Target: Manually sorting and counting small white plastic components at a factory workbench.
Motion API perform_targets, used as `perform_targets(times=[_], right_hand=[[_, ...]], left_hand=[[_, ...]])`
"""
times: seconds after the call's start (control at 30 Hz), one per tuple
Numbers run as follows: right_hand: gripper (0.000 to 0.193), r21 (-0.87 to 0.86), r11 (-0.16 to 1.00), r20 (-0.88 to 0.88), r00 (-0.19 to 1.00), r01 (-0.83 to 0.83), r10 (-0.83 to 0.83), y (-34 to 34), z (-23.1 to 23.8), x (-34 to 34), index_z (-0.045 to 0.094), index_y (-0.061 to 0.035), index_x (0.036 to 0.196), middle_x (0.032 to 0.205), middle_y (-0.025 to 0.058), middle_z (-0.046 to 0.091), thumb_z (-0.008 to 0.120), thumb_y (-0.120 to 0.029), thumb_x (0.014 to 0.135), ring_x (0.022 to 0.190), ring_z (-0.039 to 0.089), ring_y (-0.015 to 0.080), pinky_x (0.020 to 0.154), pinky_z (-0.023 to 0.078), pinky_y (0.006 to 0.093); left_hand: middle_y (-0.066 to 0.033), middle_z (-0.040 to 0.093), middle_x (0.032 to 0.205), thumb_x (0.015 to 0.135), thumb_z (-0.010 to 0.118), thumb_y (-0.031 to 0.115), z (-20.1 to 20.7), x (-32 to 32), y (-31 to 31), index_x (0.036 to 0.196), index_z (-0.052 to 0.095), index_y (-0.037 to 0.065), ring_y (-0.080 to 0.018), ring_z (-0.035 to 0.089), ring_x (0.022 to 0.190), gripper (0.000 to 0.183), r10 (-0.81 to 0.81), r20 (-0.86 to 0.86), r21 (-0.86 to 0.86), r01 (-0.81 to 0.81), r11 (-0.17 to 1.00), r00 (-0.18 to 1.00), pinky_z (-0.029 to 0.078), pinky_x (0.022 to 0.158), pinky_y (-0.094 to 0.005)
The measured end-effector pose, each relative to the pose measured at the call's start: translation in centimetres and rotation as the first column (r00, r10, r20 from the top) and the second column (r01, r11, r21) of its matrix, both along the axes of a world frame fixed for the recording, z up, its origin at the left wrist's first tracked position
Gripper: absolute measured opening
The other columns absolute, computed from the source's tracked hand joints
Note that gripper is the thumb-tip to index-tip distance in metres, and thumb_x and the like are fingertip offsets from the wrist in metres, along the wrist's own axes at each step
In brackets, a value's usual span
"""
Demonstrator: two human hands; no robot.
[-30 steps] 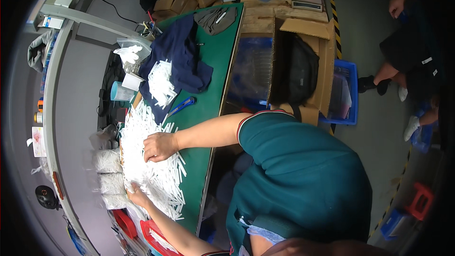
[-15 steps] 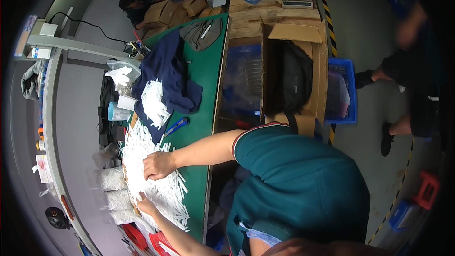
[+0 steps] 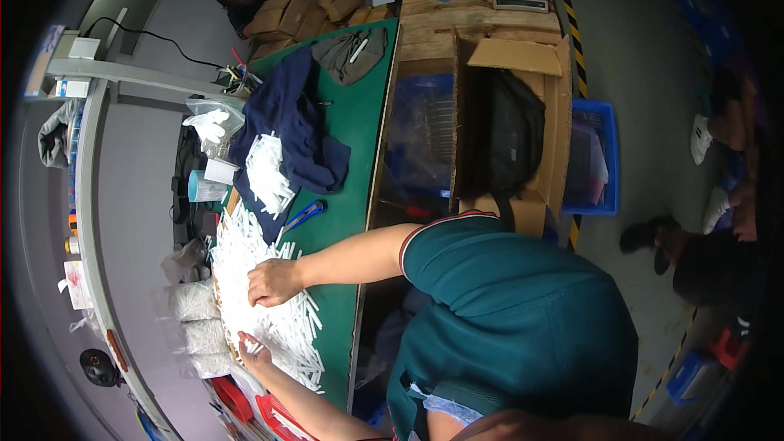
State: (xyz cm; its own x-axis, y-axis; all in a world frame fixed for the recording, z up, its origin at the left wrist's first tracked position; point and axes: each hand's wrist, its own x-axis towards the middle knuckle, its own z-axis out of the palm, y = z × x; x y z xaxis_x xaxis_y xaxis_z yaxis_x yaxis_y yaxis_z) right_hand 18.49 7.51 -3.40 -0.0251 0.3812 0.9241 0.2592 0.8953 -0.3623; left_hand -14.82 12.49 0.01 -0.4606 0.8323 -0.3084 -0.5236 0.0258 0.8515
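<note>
A large pile of thin white sticks [image 3: 286, 331] covers the near part of the green table [image 3: 347, 220]. Over the middle of the pile is my right hand [image 3: 274, 282], its fingers curled down among the sticks; what they pinch, if anything, is hidden. My left hand [image 3: 255, 353] is at the pile's lower side, turned partly palm up. Its fingers bend around a few white sticks lying in the palm. A smaller bundle of white sticks [image 3: 268, 175] rests on a dark blue cloth [image 3: 282, 114] beyond the pile.
A blue box cutter [image 3: 306, 214] lies beside the cloth. Stuffed clear bags [image 3: 200, 335] line the wall side, near a light blue cup [image 3: 204, 186]. A red tray [image 3: 278, 418] sits by my left forearm. An open carton [image 3: 514, 57] holds a black bag. Other people work farther off.
My left hand has turned more palm up, showing sticks in it. My right hand stays nearly in place over the pile. People in the aisle at right have moved.
</note>
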Motion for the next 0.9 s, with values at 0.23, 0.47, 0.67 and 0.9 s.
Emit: perform_targets(times=[0.23, 0.47, 0.67, 0.9], right_hand=[[0.009, 0.004, 1.000, 0.006, 1.000, -0.005, 0.005, 0.1, -0.2, -0.2, 0.068, -0.0169, 0.083, 0.076, -0.0043, 0.064, 0.063, -0.017, 0.076, 0.077, 0.058, 0.0176, 0.069, 0.048, 0.0335], [0.009, -0.025, 1.000, 0.059, 0.998, -0.015, 0.016, -0.3, -0.2, -0.7, 0.068, -0.0170, 0.083, 0.075, -0.0035, 0.064, 0.062, -0.018, 0.076, 0.076, 0.059, 0.0185, 0.069, 0.049, 0.0338], [0.009, -0.024, 1.000, 0.057, 0.998, -0.007, 0.008, -0.1, -0.5, -0.4, 0.069, -0.0180, 0.081, 0.072, -0.0005, 0.063, 0.062, -0.020, 0.076, 0.075, 0.060, 0.0201, 0.068, 0.051, 0.0354], [0.009, -0.068, 0.998, 0.092, 0.996, 0.006, 0.001, -0.3, -0.5, 0.0, 0.069, -0.0187, 0.081, 0.070, 0.0009, 0.061, 0.062, -0.020, 0.076, 0.073, 0.061, 0.0203, 0.065, 0.051, 0.0363]], left_hand=[[-0.0130, 0.061, 0.094, 0.081, 0.068, 0.006, 0.3, -2.0, 0.6, 0.092, 0.054, -0.005, -0.0260, 0.063, 0.093, 0.021, 0.061, 0.399, -0.002, -0.065, 0.998, 0.915, 0.057, 0.085, -0.0415], [-0.0103, 0.059, 0.089, 0.082, 0.065, 0.001, 0.4, -6.3, 0.7, 0.100, 0.056, -0.003, -0.0222, 0.061, 0.086, 0.020, -0.023, 0.524, 0.020, 0.014, 1.000, 0.852, 0.058, 0.084, -0.0422], [-0.0083, 0.062, 0.117, 0.089, 0.056, 0.004, 0.5, -3.2, 0.0, 0.116, 0.057, 0.003, -0.0200, 0.059, 0.108, 0.027, -0.109, 0.104, 0.064, 0.102, 0.993, 0.989, 0.050, 0.091, -0.0416], [-0.0096, 0.059, 0.123, 0.093, 0.059, 0.018, 0.3, -1.3, -0.3, 0.122, 0.054, 0.001, -0.0256, 0.055, 0.117, 0.034, -0.129, -0.406, 0.074, 0.174, 0.982, 0.904, 0.046, 0.089, -0.0362]])
